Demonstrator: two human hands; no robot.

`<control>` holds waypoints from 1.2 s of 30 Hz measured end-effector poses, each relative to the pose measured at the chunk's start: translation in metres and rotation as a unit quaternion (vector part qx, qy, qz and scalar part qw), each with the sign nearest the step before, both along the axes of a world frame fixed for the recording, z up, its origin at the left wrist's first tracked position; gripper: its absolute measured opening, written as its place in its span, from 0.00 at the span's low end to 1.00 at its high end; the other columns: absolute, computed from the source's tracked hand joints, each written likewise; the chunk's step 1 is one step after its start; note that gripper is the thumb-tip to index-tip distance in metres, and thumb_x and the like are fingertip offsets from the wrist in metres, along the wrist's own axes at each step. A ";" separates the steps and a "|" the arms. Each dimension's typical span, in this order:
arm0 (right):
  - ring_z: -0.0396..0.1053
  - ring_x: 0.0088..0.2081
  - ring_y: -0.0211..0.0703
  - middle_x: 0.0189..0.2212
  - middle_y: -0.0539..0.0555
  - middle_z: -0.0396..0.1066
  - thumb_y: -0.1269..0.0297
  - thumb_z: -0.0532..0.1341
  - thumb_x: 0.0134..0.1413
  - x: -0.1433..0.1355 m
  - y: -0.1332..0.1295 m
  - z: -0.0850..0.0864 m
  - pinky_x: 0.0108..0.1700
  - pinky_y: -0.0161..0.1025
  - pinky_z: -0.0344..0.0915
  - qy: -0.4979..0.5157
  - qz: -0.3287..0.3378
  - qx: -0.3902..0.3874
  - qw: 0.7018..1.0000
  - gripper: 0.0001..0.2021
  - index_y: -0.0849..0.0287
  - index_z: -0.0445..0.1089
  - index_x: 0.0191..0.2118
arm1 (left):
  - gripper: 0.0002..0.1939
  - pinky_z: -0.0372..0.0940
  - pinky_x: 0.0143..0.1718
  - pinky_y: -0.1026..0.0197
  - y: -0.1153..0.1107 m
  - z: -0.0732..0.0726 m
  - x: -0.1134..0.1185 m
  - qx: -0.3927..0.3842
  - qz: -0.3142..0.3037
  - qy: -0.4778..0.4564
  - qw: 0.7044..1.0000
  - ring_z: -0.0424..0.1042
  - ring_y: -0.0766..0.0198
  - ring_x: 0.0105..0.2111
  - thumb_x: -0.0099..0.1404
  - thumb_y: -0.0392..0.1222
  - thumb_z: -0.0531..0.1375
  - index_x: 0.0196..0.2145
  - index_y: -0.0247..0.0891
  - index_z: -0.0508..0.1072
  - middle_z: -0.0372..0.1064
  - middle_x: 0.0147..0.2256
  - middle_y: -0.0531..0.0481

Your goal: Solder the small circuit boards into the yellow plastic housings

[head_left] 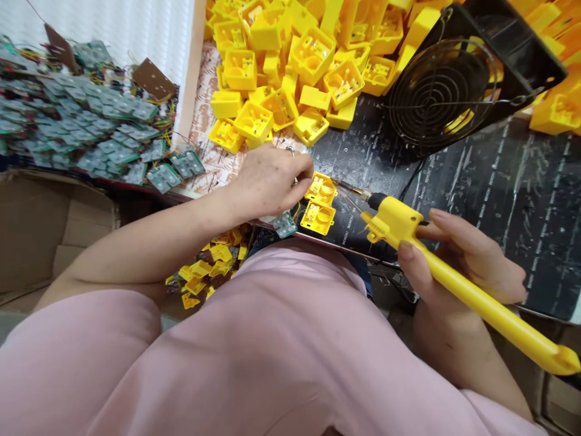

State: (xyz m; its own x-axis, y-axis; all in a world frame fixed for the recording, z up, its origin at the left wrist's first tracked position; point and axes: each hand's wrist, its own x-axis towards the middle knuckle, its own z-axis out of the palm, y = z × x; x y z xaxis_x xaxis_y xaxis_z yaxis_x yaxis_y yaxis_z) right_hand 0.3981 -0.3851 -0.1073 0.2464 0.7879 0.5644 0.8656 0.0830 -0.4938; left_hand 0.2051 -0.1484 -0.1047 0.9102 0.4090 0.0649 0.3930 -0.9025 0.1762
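In my right hand is a yellow soldering gun, its handle slanting down to the right. The hot tip and a thin solder feed point left, at the upper of two small yellow plastic casings. The lower casing lies against it, open side up. My left hand is closed in a pinch at the upper casing's left edge; what the fingertips hold is hidden. Below that hand, a small circuit board with thin wires sits at the table's front edge.
Yellow box-shaped housings are heaped at the back. A black fan with a wire guard stands at the back right. Many grey-green circuit boards with wires lie at the left. More yellow parts sit below the table edge, beside a cardboard box.
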 end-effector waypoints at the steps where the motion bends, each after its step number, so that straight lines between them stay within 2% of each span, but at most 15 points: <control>1: 0.80 0.30 0.46 0.41 0.51 0.82 0.68 0.71 0.60 -0.002 0.002 -0.003 0.27 0.41 0.74 0.005 -0.006 0.027 1.000 0.29 0.45 0.70 0.64 | 0.16 0.61 0.36 0.58 0.000 -0.002 0.001 -0.005 0.011 -0.012 1.000 0.75 0.59 0.33 0.71 0.44 0.54 0.41 0.39 0.81 0.78 0.31 0.48; 4: 0.79 0.29 0.46 0.36 0.50 0.82 0.71 0.74 0.55 -0.008 0.010 -0.008 0.25 0.41 0.75 0.014 0.024 0.087 0.996 0.24 0.49 0.75 0.56 | 0.15 0.60 0.35 0.59 -0.001 -0.006 0.006 0.003 0.009 -0.025 1.000 0.75 0.60 0.32 0.69 0.43 0.54 0.39 0.38 0.80 0.79 0.31 0.47; 6: 0.78 0.27 0.46 0.32 0.49 0.81 0.74 0.73 0.54 -0.012 0.014 -0.006 0.23 0.41 0.73 0.022 0.043 0.082 0.995 0.20 0.49 0.76 0.51 | 0.15 0.60 0.35 0.58 -0.001 -0.004 0.009 0.017 0.003 -0.007 1.000 0.75 0.59 0.32 0.69 0.43 0.53 0.38 0.38 0.80 0.79 0.31 0.46; 11: 0.79 0.28 0.44 0.31 0.48 0.80 0.73 0.73 0.56 -0.016 0.021 0.002 0.22 0.40 0.71 -0.019 0.029 0.047 0.998 0.13 0.51 0.71 0.41 | 0.17 0.61 0.35 0.55 -0.002 0.006 0.014 0.034 0.006 0.068 0.997 0.75 0.55 0.32 0.70 0.43 0.52 0.40 0.37 0.81 0.78 0.32 0.42; 17: 0.77 0.26 0.41 0.27 0.48 0.78 0.70 0.73 0.59 -0.015 0.031 0.014 0.19 0.36 0.65 -0.083 0.092 0.035 0.992 0.11 0.52 0.69 0.37 | 0.15 0.61 0.35 0.56 0.001 0.004 0.016 0.031 -0.011 0.042 0.999 0.74 0.56 0.32 0.68 0.43 0.53 0.38 0.38 0.80 0.76 0.30 0.44; 19: 0.77 0.26 0.40 0.28 0.48 0.79 0.70 0.72 0.59 -0.012 0.028 0.017 0.19 0.36 0.65 -0.079 0.088 0.016 0.993 0.11 0.52 0.70 0.37 | 0.14 0.61 0.35 0.55 0.002 0.002 0.016 0.029 -0.012 0.037 0.999 0.74 0.56 0.32 0.67 0.43 0.54 0.38 0.38 0.80 0.75 0.30 0.44; 24: 0.79 0.29 0.40 0.32 0.48 0.80 0.71 0.74 0.56 -0.008 0.015 0.016 0.28 0.35 0.75 -0.052 0.038 0.029 0.997 0.12 0.54 0.72 0.40 | 0.14 0.61 0.34 0.55 0.000 0.003 0.017 0.028 -0.009 0.032 0.999 0.74 0.55 0.31 0.67 0.41 0.54 0.38 0.37 0.80 0.73 0.28 0.44; 27: 0.79 0.30 0.40 0.33 0.47 0.80 0.72 0.74 0.56 -0.012 0.013 0.013 0.30 0.36 0.77 -0.030 0.015 0.013 0.999 0.12 0.52 0.73 0.40 | 0.14 0.63 0.35 0.54 0.000 0.006 0.018 0.021 -0.001 0.048 0.999 0.75 0.53 0.32 0.66 0.41 0.55 0.37 0.36 0.80 0.73 0.28 0.44; 29: 0.78 0.30 0.40 0.32 0.46 0.80 0.72 0.74 0.55 -0.015 0.014 0.009 0.30 0.37 0.76 -0.009 0.006 0.041 0.999 0.12 0.52 0.74 0.41 | 0.13 0.64 0.37 0.54 0.000 0.008 0.019 0.013 0.004 0.059 0.998 0.76 0.52 0.34 0.65 0.41 0.55 0.38 0.37 0.80 0.73 0.29 0.44; 33: 0.78 0.30 0.40 0.34 0.46 0.81 0.70 0.73 0.57 -0.013 0.013 -0.002 0.31 0.37 0.76 0.017 -0.005 0.094 0.995 0.17 0.51 0.77 0.51 | 0.14 0.66 0.39 0.54 -0.003 0.013 0.022 0.007 0.012 0.079 0.997 0.77 0.52 0.37 0.65 0.41 0.55 0.39 0.37 0.81 0.74 0.30 0.45; 36: 0.79 0.31 0.40 0.37 0.48 0.82 0.67 0.74 0.57 -0.005 0.011 -0.014 0.32 0.35 0.76 0.013 -0.039 0.104 0.994 0.23 0.52 0.76 0.58 | 0.15 0.68 0.39 0.53 -0.006 0.014 0.025 0.012 0.020 0.100 0.995 0.78 0.50 0.38 0.66 0.40 0.54 0.41 0.37 0.80 0.75 0.32 0.43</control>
State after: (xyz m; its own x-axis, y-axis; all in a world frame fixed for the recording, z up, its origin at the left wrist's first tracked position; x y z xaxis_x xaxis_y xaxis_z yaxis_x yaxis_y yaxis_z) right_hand 0.3932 -0.3740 -0.1210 0.3195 0.6332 0.7050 0.8604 0.1178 -0.4958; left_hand 0.2296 -0.1548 -0.0905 0.8890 0.4456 -0.1051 0.4536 -0.8885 0.0700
